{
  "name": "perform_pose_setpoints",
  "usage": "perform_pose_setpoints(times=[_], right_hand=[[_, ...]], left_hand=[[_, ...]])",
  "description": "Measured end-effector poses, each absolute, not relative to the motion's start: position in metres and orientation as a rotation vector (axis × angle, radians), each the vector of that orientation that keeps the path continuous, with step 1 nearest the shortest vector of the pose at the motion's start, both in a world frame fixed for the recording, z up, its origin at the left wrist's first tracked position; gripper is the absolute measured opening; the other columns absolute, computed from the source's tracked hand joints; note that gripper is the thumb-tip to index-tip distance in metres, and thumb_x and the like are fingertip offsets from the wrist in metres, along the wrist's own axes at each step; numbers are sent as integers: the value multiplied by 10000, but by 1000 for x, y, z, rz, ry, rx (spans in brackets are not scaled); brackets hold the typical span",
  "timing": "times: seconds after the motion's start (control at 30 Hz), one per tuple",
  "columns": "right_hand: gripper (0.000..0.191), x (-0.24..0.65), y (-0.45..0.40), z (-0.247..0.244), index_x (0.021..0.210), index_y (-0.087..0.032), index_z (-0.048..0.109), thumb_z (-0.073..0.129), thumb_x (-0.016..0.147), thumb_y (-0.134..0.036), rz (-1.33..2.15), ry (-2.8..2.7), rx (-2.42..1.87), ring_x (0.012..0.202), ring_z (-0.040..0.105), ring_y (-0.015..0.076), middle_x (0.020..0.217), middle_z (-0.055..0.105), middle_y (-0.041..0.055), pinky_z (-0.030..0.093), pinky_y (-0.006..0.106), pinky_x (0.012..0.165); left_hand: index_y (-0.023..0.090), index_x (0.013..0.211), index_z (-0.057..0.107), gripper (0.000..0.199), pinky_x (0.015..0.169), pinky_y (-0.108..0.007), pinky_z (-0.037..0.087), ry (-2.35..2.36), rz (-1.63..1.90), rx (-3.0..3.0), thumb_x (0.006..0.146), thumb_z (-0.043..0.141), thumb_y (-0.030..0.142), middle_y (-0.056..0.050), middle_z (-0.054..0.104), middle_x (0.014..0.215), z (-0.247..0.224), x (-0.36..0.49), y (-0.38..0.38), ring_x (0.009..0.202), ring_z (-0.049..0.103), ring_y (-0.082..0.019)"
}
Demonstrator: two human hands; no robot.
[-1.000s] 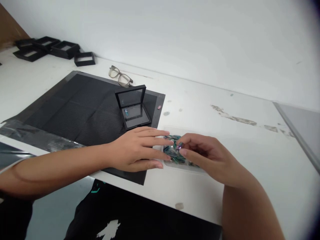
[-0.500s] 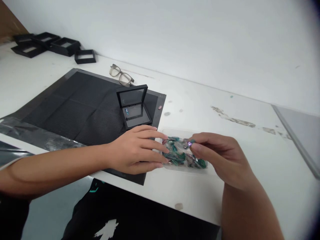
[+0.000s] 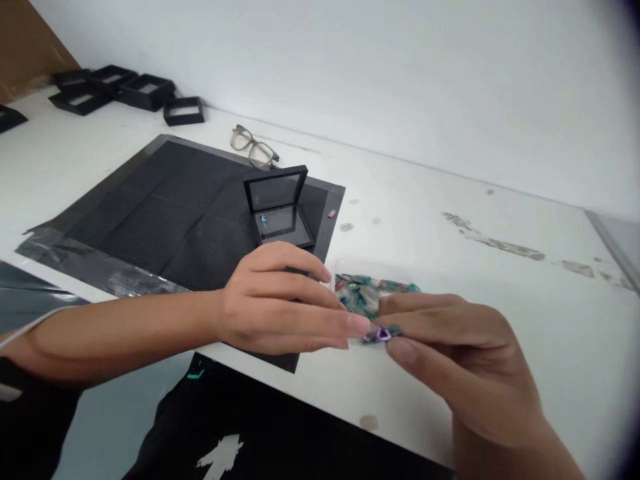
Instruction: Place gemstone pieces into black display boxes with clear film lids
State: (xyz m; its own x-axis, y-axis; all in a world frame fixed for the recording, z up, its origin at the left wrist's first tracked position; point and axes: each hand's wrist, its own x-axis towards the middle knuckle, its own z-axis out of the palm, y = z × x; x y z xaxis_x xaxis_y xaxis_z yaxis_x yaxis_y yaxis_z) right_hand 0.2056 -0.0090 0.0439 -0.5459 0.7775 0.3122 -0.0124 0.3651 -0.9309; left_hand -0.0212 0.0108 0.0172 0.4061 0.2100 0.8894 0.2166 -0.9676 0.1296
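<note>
Between the thumb and fingers of my right hand (image 3: 465, 353) is a small shiny purple piece (image 3: 383, 333); its exact kind is too small to make out. My left hand (image 3: 285, 300) reaches in from the left with its fingers stretched out. Its index fingertip is close beside the purple piece, and I cannot tell whether they touch. Under both hands stands a clear plastic box (image 3: 345, 263) filled with small green, teal and clear pieces (image 3: 357, 293), partly hidden by the fingers. Behind my left hand, an open black hinged case (image 3: 285, 227) holds a small bluish item (image 3: 263, 221).
A black ribbed mat (image 3: 185, 193) lies on the white table (image 3: 400, 427) beneath the case. Eyeglasses (image 3: 255, 147) rest at its far edge. Several black frames (image 3: 147, 92) are grouped at the back left by the wall. A small pink piece (image 3: 331, 213) lies on the mat's right edge.
My right hand has moved toward me with the purple piece, from above the box to its near edge. My left hand has left the box's left side, its fingers now reaching toward the piece.
</note>
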Motion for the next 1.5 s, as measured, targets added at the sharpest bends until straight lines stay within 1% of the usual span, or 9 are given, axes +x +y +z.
perform_pose_setpoints(times=[0.2,0.4,0.53,0.63,0.8,1.03,1.23,1.33,1.5], right_hand=[[291,195,-13,44,964,-284,817,634,890,-70,1215,-1907,-673,501,385,87,543,459,-59,343,231,457],[211,200,-16,38,1006,-258,775,650,915,-115,1149,-2009,-727,540,471,83,618,567,-46,407,224,492],[271,205,-15,33,1166,-270,712,716,904,-197,953,-2108,-825,546,509,65,668,574,-63,443,197,515],[285,209,-12,32,1159,-278,707,771,882,-303,839,-2248,-862,561,526,71,673,578,-64,452,201,533],[521,216,-9,31,1258,-355,667,839,786,-496,825,-2408,-874,564,523,84,677,553,-80,452,211,540],[305,225,-2,18,1190,-344,710,739,887,-358,554,-2467,-1124,572,563,116,715,610,-46,451,248,541],[224,244,16,10,1070,-317,742,717,888,-444,157,-2278,-1402,521,506,132,666,589,-26,392,267,491],[245,253,23,12,1070,-292,736,728,880,-445,-93,-2172,-1510,625,553,190,745,638,31,356,302,510],[288,244,21,15,1177,-238,710,705,912,-351,-188,-2145,-1348,921,630,307,962,697,104,477,413,730]], left_hand=[[235,946,769,79,729,-271,669,-328,-1652,-2593,869,751,235,39,808,836,9,-26,15,758,748,-136],[240,817,753,100,694,-232,648,-359,-1611,-2624,826,806,324,48,789,754,17,-28,14,720,726,-117],[229,781,730,143,686,-244,632,-419,-1681,-2559,825,805,343,60,766,700,21,-33,12,701,719,-114],[213,788,720,152,682,-248,635,-439,-1660,-2592,800,823,325,53,772,707,22,-38,11,709,725,-123],[215,813,718,102,680,-234,641,-415,-1694,-2595,813,790,288,48,770,683,22,-37,14,665,718,-114],[181,780,683,57,641,-233,624,-388,-1929,-2585,738,721,170,31,720,610,17,-29,14,574,674,-98],[183,775,665,101,619,-233,608,-365,-1999,-2561,713,744,189,26,694,604,15,-26,12,571,661,-101],[193,769,654,132,598,-237,600,-353,-1998,-2574,702,767,208,28,691,604,13,-25,11,565,655,-106],[205,737,614,176,605,-245,611,-288,-1974,-2646,721,789,191,42,713,619,9,-22,12,581,678,-111]])
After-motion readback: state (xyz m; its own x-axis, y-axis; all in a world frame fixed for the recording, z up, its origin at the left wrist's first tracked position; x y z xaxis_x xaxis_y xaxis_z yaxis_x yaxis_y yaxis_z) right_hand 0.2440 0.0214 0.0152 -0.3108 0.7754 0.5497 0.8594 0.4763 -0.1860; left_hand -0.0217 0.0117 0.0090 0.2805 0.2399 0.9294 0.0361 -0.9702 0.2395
